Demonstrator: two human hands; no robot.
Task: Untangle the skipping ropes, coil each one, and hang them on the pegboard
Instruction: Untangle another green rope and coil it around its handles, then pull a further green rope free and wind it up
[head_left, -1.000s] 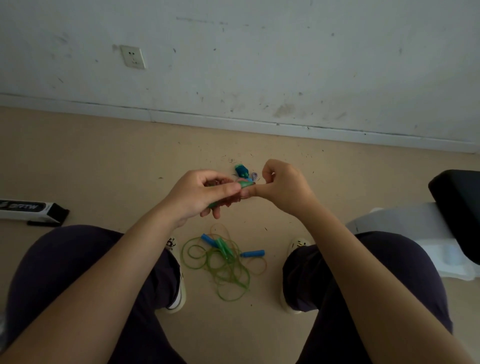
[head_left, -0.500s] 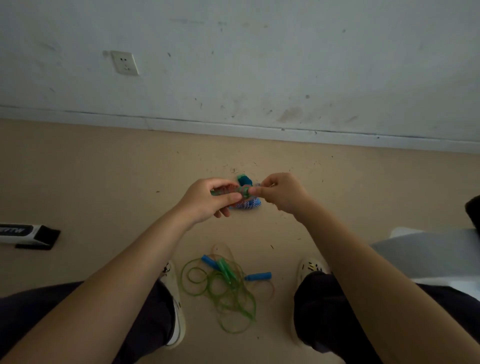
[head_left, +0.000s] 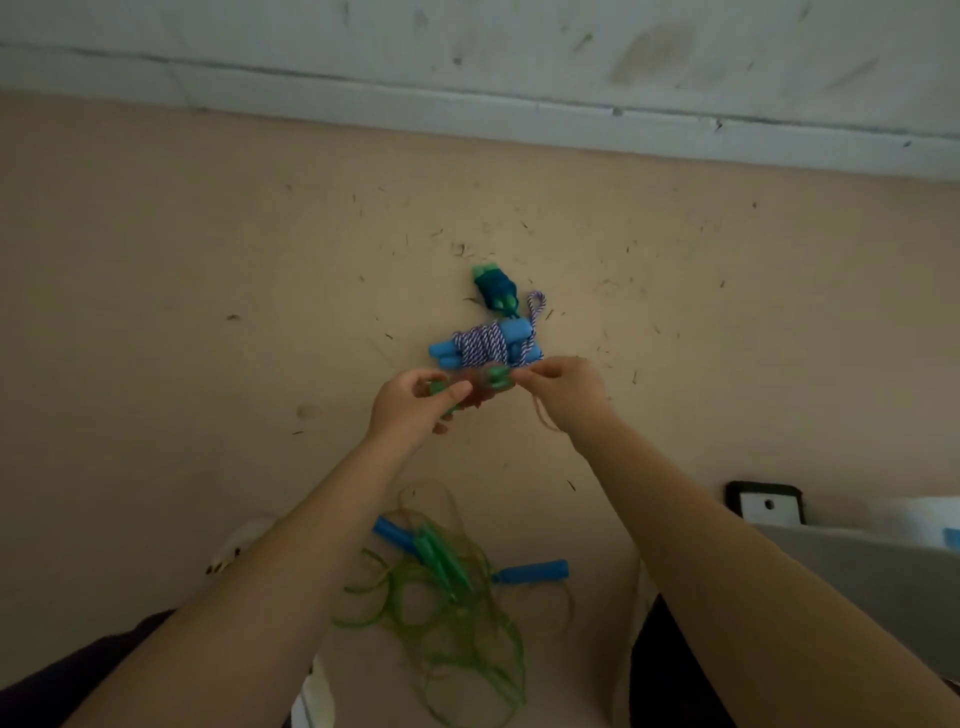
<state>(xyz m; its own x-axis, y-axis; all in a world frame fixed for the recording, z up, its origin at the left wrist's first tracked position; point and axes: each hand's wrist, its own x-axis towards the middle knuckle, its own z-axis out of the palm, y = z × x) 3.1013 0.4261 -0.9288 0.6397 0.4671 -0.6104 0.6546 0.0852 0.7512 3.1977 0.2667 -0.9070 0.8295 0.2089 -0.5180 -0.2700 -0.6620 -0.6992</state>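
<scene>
Where the tan floor (head_left: 156, 312) meets the white wall (head_left: 467, 31), the left hand (head_left: 410, 410) and right hand (head_left: 563, 387) pinch a blurry green-handled rope (head_left: 496, 376).

Both hands (head_left: 488, 397) pinch (arms outstretched), nearly touching.

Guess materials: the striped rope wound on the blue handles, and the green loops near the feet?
Striped rope: looks like braided or twisted textile cord, matte, with a blue-and-white spiral pattern visible. Blue handles: matte, rounded ends, probably foam or soft plastic; cannot tell which. Green loops: thin, translucent, slightly glossy, holding springy curls, likely PVC or a similar plastic cord.
</scene>
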